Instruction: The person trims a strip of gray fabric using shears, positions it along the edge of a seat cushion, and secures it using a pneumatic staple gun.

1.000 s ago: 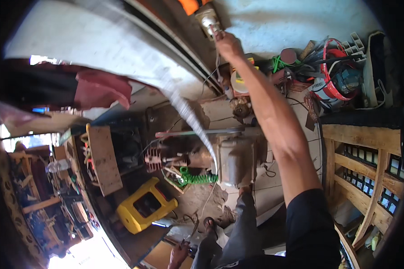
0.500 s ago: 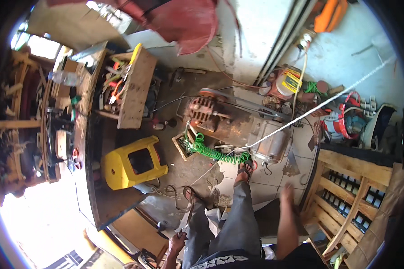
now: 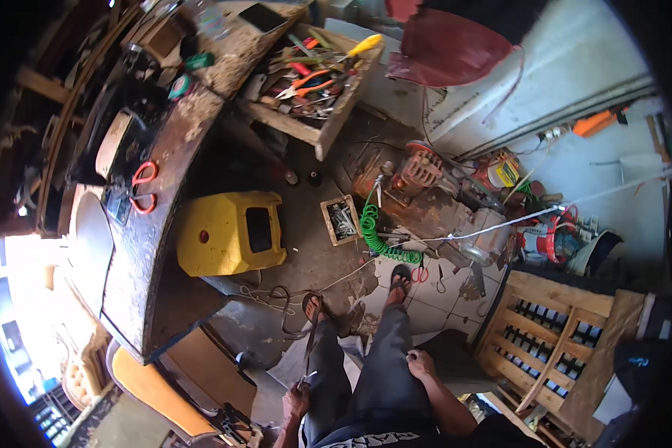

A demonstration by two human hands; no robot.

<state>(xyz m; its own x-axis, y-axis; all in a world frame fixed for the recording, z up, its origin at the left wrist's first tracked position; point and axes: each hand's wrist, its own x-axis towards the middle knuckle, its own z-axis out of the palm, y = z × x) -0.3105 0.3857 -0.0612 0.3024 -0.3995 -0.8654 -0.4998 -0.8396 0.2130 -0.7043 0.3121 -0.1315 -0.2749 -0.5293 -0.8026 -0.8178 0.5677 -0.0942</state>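
Note:
My left hand (image 3: 296,401) is closed at the lower middle, beside my left leg. A dark, narrow strap (image 3: 310,345) runs up from it along the leg to the floor near my left foot. A small pale, shiny piece sticks out by the fingers, too small to name. My right hand (image 3: 421,364) rests against my right thigh with its fingers curled in; whatever lies inside them, if anything, is hidden. Ahead of my feet lie a green coiled air hose (image 3: 377,240) and red-handled scissors (image 3: 420,274).
To the left stands a workbench (image 3: 179,160) with red-handled scissors on it and a drawer (image 3: 328,138) full of tools. A yellow plastic housing (image 3: 228,233) sits beside it. Ahead are a small box of metal parts (image 3: 341,240), a rusty compressor (image 3: 425,168) and a taut white rope (image 3: 530,215). A wooden pallet (image 3: 552,317) stands right.
The view has turned, bringing the workbench and tool drawer further in. My right hand has come from held out at the right to my thigh. My left hand still grips the strap.

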